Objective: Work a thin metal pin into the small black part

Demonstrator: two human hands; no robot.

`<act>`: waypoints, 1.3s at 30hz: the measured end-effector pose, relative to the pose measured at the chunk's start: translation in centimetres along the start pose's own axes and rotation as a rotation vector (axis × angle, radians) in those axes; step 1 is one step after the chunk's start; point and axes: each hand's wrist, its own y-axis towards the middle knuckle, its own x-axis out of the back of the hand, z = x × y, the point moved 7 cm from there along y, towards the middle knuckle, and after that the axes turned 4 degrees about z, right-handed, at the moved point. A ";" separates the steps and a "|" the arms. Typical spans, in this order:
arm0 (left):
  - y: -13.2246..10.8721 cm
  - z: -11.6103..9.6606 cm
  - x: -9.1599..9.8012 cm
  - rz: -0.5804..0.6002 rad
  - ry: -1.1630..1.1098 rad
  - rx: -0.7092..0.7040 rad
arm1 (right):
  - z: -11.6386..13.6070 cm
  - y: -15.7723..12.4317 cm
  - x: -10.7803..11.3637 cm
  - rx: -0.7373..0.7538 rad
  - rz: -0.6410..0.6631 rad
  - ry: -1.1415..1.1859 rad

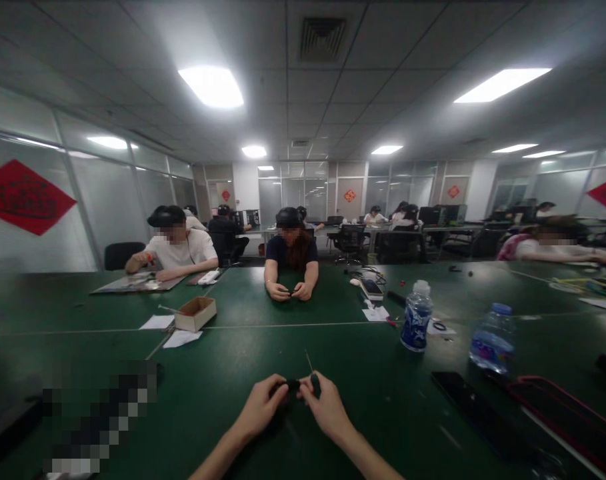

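Note:
Low in the middle of the head view, both hands meet just above the green table. My left hand (pixel 263 403) pinches a small black piece (pixel 293 385) between thumb and fingers. Closed around the dark handle of a thin screwdriver (pixel 315 382) is my right hand (pixel 327 408). The screwdriver's metal shaft points up and away from the black piece. My right fingertips touch or nearly touch the piece's right end; exactly what it is cannot be made out.
On the green table (pixel 223 373) stand two bottles, one blue-labelled (pixel 417 317) and one clear with a blue cap (pixel 493 340). A dark phone (pixel 463 400) lies at right. Left of centre is a small open box (pixel 196 313) by papers. A person (pixel 291 260) sits opposite.

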 end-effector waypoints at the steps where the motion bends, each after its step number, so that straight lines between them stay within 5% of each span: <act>1: 0.1 0.5 0.3 -0.028 -0.077 0.028 | 0.0 0.0 0.4 0.011 -0.009 -0.034; 7: 0.3 3.4 1.3 -0.189 -0.569 0.142 | -0.6 -0.4 0.7 0.021 0.052 -0.360; 12: 0.1 3.8 1.2 -0.166 -0.748 0.122 | 0.9 -1.3 -0.8 0.161 0.143 -0.514; 39: 0.1 4.0 1.2 -0.126 -0.838 0.075 | 0.5 -1.2 -1.4 0.195 0.211 -0.659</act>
